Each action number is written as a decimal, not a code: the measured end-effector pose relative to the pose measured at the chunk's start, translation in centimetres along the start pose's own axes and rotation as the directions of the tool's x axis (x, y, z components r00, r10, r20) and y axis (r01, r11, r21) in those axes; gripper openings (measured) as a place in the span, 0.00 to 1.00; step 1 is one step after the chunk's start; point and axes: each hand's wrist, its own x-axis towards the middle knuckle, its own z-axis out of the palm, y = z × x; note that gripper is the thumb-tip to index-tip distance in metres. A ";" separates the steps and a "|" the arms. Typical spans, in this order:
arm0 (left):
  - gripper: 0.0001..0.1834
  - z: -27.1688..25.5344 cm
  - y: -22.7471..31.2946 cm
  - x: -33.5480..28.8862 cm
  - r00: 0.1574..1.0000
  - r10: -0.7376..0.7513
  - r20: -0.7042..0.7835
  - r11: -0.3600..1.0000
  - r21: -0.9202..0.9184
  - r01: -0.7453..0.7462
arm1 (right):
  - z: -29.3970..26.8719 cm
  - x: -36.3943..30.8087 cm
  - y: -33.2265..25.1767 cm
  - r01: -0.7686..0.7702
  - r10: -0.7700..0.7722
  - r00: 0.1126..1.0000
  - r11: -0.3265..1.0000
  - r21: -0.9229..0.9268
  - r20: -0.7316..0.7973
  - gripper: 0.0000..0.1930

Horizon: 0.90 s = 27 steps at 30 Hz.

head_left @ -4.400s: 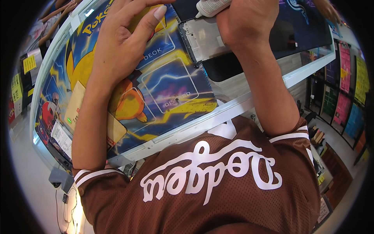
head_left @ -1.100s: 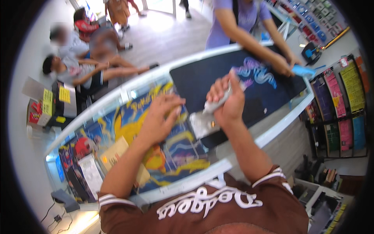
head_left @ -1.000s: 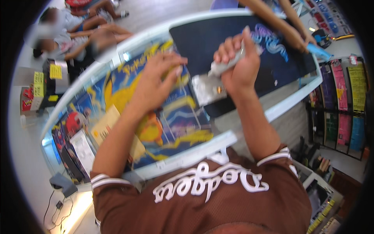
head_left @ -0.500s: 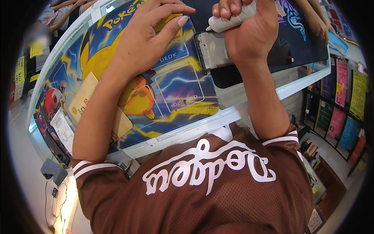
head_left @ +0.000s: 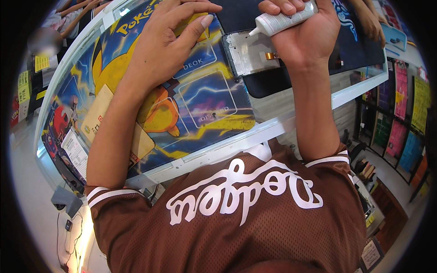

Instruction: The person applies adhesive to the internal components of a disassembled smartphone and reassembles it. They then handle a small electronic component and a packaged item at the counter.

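Observation:
My right hand (head_left: 309, 43) is wrapped round a white glue tube (head_left: 287, 20), its pointed nozzle aimed left and slightly down. The tip is just over a phone screen panel (head_left: 248, 52), which lies back side up with a dark rim and a small orange-brown flex cable. Part of the panel is hidden by my right hand. My left hand (head_left: 170, 38) is palm down with its thumb and fingers apart, holding nothing, over a blue and yellow cartoon play mat (head_left: 209, 100). Its upper fingers run toward the picture's top edge.
Beneath the panel is a black mat (head_left: 268, 86) on a glass-topped counter with a white frame (head_left: 268, 132). Cardboard (head_left: 98, 113) lies by my left forearm. At the far right another person's hand (head_left: 373, 29) rests near a light-blue tray (head_left: 393, 38).
My right hand and the tube have moved right and slightly down, uncovering more of the panel and its flex cable. My left hand stays nearly in place.

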 end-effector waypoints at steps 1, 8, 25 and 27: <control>0.11 0.0 -0.1 0.0 1.000 0.007 -0.003 1.000 0.002 -0.007 | -0.1 -0.3 0.0 0.001 0.001 0.999 0.999 -0.045 0.046 0.22; 0.10 0.0 -0.2 0.1 0.999 0.033 -0.015 0.999 0.009 -0.033 | -1.0 -2.0 0.1 0.012 0.034 0.985 0.964 -0.266 0.167 0.23; 0.10 0.8 0.2 -0.2 0.986 -0.165 0.014 0.948 -0.272 0.163 | -1.8 -2.4 2.0 0.057 0.027 0.981 0.909 -0.412 0.194 0.22; 0.10 0.8 0.2 -0.2 0.985 -0.173 0.015 0.944 -0.283 0.170 | -1.8 -2.4 2.0 0.059 0.029 0.979 0.905 -0.421 0.200 0.22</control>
